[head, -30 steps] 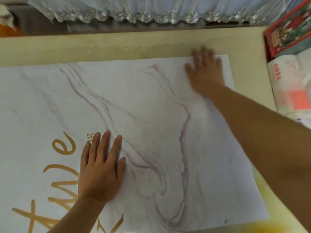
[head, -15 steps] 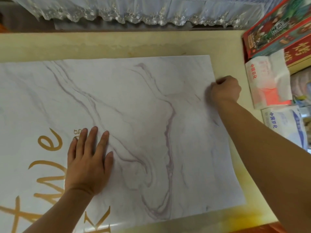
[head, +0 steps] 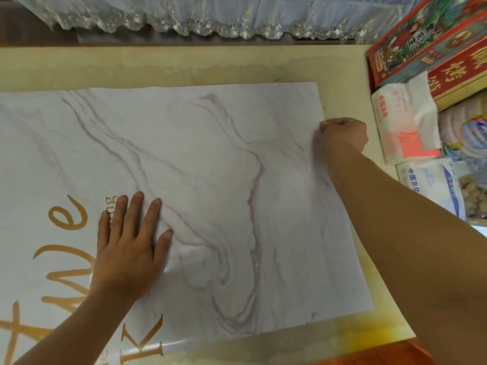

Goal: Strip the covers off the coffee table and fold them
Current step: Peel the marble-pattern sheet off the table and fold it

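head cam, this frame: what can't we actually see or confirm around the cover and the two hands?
- Head view: cover runs off the left and bottom-left frame edges; its full extent and gold lettering are cut off.
- Right hand is fisted at the cover's right edge; the fingertips are tucked under, so how much cover they pinch is hidden.
- Left hand lies flat; the cover beneath it is hidden.
- Boxes and packets at right are cropped by the frame edge.

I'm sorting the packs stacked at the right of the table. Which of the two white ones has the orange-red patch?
The farther white pack, just past the right hand and below the red boxes. The nearer white pack carries only blue print.
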A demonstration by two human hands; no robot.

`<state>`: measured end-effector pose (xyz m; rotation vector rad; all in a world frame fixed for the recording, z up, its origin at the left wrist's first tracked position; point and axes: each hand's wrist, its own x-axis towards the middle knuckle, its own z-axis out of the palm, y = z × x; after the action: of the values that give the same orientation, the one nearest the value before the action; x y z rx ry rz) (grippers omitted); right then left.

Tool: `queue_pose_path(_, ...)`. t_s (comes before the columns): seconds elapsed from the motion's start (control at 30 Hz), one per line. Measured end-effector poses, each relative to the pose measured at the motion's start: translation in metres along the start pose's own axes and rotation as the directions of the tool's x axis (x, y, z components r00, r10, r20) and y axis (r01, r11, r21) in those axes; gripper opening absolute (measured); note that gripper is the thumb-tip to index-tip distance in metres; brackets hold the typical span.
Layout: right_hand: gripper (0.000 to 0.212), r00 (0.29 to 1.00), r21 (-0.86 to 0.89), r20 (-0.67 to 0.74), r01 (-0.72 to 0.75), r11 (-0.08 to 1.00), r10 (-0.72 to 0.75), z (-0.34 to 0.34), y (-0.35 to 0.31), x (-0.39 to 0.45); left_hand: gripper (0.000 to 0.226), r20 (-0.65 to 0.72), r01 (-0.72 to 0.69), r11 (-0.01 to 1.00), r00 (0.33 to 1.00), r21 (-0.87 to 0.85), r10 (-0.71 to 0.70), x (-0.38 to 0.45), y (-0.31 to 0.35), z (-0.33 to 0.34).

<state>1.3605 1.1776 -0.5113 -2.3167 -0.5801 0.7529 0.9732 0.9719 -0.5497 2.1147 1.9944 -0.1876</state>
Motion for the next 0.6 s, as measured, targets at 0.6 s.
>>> queue_pose_path(0.6, 0.054, 0.383, -0.186, 0.580, 0.921, 0.341, -0.719, 0.049, 0.145, -0.301, 0.069, 0.021, 0.032, 0.997, 0.999, 0.068, -0.034, 0.001, 0.004, 0.001)
